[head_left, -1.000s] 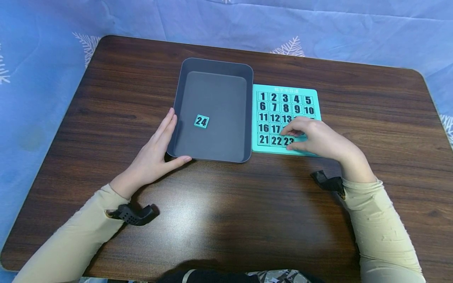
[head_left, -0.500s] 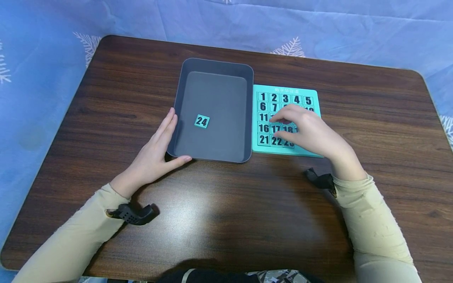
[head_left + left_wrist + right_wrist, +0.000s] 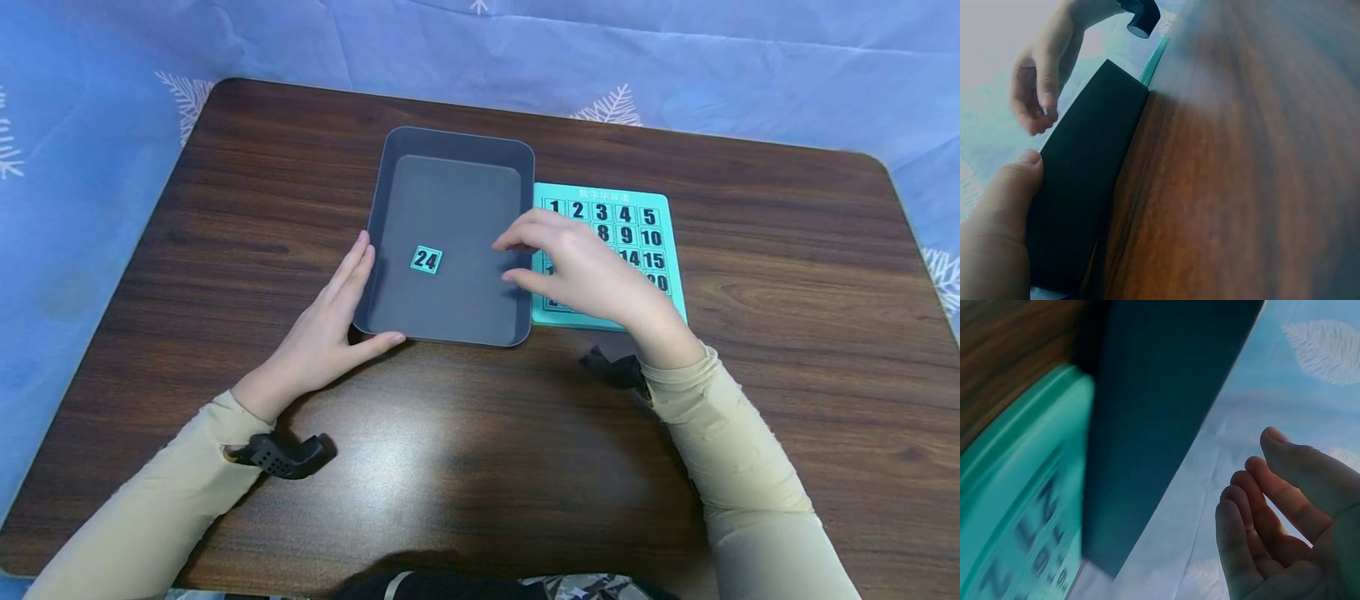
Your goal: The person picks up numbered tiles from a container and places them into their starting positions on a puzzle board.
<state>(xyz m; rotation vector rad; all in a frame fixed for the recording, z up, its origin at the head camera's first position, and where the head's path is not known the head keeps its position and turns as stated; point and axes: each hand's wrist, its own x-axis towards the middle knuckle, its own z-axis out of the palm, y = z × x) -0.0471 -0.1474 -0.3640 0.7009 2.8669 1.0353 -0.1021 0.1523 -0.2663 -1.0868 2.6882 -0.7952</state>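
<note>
A dark grey rectangular tray [image 3: 457, 321] lies on the table, with a small green tile [image 3: 427, 259] marked 24 on its floor. My left hand [image 3: 318, 337] rests along the tray's left side, fingers straight and thumb at the front corner. Against the tray's right side lies a green number board [image 3: 660, 225] with rows of numbered tiles. My right hand [image 3: 573, 267] is above the tray's right rim and covers part of the board. In the right wrist view, the right hand [image 3: 1285, 519] has loosely bent fingers, its thumb apart and nothing between them.
The dark wood table [image 3: 487, 467] extends around the tray and board. Behind it hangs a blue cloth [image 3: 420, 50] with white snowflake prints. Black wrist devices, such as the one [image 3: 288, 457] on the left sleeve, stick out near both wrists.
My right hand has moved left from the lower right of the number board to over the tray's right rim. The left hand, tray and 24 tile have stayed in place.
</note>
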